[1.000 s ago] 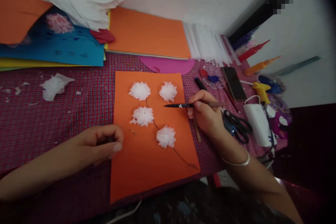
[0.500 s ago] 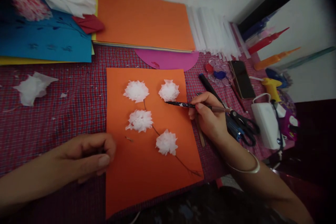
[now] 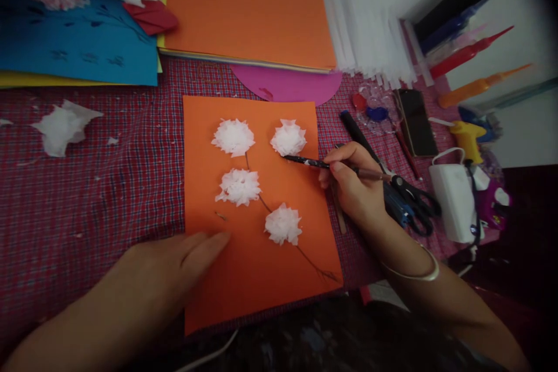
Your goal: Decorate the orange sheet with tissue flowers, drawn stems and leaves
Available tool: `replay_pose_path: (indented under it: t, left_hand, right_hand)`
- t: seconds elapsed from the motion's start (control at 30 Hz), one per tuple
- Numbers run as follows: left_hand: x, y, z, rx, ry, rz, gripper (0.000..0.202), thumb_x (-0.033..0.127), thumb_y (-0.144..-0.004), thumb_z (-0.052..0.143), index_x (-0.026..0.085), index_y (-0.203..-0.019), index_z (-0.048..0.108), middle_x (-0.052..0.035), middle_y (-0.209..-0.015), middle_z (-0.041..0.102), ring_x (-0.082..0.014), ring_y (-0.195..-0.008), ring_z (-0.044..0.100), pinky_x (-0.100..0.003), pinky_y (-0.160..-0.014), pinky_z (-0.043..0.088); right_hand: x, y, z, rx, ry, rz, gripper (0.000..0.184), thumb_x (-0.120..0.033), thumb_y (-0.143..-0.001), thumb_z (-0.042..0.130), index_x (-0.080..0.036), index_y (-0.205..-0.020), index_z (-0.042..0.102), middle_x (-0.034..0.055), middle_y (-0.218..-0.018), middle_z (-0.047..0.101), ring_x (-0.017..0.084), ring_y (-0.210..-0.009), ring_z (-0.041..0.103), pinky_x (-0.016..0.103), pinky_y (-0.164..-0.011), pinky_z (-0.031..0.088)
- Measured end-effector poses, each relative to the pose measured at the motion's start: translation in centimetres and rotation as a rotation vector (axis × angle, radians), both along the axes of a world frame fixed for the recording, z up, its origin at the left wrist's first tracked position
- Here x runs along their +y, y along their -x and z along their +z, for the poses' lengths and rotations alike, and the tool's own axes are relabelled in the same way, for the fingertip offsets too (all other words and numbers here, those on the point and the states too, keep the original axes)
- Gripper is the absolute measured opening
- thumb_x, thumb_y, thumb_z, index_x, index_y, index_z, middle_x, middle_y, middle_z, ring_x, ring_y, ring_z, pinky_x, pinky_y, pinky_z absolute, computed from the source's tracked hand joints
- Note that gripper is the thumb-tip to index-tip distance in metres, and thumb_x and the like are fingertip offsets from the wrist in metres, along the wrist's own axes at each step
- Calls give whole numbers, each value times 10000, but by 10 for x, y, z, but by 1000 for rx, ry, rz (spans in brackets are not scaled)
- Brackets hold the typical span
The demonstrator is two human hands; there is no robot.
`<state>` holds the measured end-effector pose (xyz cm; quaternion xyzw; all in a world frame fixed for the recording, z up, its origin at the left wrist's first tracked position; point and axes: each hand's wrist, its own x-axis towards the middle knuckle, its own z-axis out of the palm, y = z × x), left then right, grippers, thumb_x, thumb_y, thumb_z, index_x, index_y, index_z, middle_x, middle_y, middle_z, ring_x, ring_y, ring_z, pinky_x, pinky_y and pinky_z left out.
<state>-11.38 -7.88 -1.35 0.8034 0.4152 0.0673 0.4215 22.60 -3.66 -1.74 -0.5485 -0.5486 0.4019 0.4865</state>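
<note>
An orange sheet of paper [image 3: 244,279] lies on the checked cloth, bearing several ruffled white paper flowers [image 3: 240,187]. A thin dark painted stem [image 3: 314,263] links some of these flowers. My right hand [image 3: 355,186] pinches a slim paintbrush [image 3: 305,161] with a dark tip, which meets the paper just under the upper right flower [image 3: 288,138]. On the sheet's lower left part rests my left hand [image 3: 174,267], fingers stretched out and holding nothing. A short stray mark [image 3: 221,215] shows beyond its fingertips.
Right of the sheet lie scissors [image 3: 414,203], a black marker [image 3: 357,136], a phone [image 3: 417,122], a paint palette [image 3: 375,106] and a yellow glue gun [image 3: 466,139]. Orange paper [image 3: 248,11] is stacked behind. A blue flower card [image 3: 126,64] and crumpled white tissue [image 3: 65,128] lie left.
My left hand has moved right onto the orange sheet, and its curled fingers have straightened. The brush tip stays by the upper right flower. The whole view has shifted slightly.
</note>
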Motion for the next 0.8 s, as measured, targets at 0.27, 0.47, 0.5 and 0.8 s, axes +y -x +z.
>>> replay_pose_path:
  t: [0.27,0.47,0.5,0.8]
  left_hand:
    - [-16,14,-8,36,-327,-166,744,68,-877,378,368,-1556,323,-45,-1101,744,-234,-821,703,-316,-668,554]
    - [-16,14,-6,107,-298,-162,691,96,-863,393,362,-1500,436,-43,-1040,750,-239,-777,692,-321,-633,539]
    - [-16,14,-5,107,-312,-164,682,92,-867,380,350,-1496,447,-45,-1043,749,-237,-782,693,-319,-636,541]
    - [1,-1,13,57,-20,9,396,298,-934,495,316,-1281,686,-39,-1017,766,-253,-869,706,-320,-743,570]
  right_hand:
    - [-4,-3,5,-63,55,119,57,-285,-879,646,-256,-837,672,-14,-659,647,150,-564,592,297,-535,473]
    - [-5,-4,10,-116,31,289,81,-290,-869,650,-246,-811,685,13,-691,654,183,-657,607,327,-596,488]
    - [-6,-4,10,-114,23,321,83,-289,-873,647,-242,-817,686,13,-685,654,184,-668,609,328,-607,488]
    - [1,2,6,291,66,274,62,-286,-895,650,-234,-879,680,-39,-591,600,125,-533,528,274,-557,428]
